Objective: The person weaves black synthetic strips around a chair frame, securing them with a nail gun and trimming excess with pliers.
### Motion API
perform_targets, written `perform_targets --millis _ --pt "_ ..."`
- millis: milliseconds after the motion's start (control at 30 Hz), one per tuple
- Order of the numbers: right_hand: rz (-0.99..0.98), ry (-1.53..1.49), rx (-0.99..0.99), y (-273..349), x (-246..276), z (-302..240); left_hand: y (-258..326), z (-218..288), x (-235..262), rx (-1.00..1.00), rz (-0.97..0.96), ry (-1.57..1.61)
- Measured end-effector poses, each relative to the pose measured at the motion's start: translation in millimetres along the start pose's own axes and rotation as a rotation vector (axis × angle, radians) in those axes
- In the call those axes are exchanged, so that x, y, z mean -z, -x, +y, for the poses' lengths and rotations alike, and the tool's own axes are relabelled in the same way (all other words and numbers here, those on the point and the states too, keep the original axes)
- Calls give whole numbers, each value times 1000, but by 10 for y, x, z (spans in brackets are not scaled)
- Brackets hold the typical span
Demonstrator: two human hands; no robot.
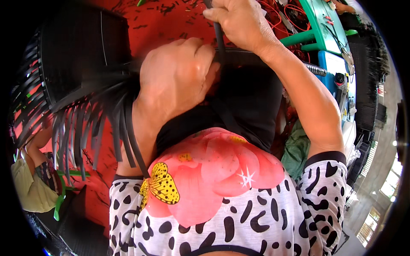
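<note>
Black rubbery strip (218, 36) runs upright between the hands, right hand (239, 23) gripping it above, left hand (177, 74) fisted around it below.

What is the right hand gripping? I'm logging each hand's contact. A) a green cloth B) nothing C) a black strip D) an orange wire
C: the right hand is closed around a black strip that runs down toward the left hand.
</note>
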State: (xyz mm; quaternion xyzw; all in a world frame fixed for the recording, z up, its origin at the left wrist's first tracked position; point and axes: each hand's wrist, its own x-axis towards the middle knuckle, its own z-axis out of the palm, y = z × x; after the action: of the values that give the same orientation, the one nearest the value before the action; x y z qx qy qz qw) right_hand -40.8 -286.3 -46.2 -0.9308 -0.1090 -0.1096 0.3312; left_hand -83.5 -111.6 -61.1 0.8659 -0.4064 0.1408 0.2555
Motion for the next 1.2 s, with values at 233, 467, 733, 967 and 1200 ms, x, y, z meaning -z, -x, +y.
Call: perform_targets --millis 233,467,733,967,1200 --pt "-229 7 -46 56 -9 44 7 69 42 -30 14 85" --pt "-302 -128 -143 127 -1 -3 100 43 57 -106 -19 57" --pt "-403 -183 -314 22 2 -33 28 -21 53 -101 15 150" --pt "-544 -214 -332 26 -16 35 53 8 52 -123 21 147" --pt "-418 -342 -327 8 81 -124 -19 -26 84 -115 -47 111"
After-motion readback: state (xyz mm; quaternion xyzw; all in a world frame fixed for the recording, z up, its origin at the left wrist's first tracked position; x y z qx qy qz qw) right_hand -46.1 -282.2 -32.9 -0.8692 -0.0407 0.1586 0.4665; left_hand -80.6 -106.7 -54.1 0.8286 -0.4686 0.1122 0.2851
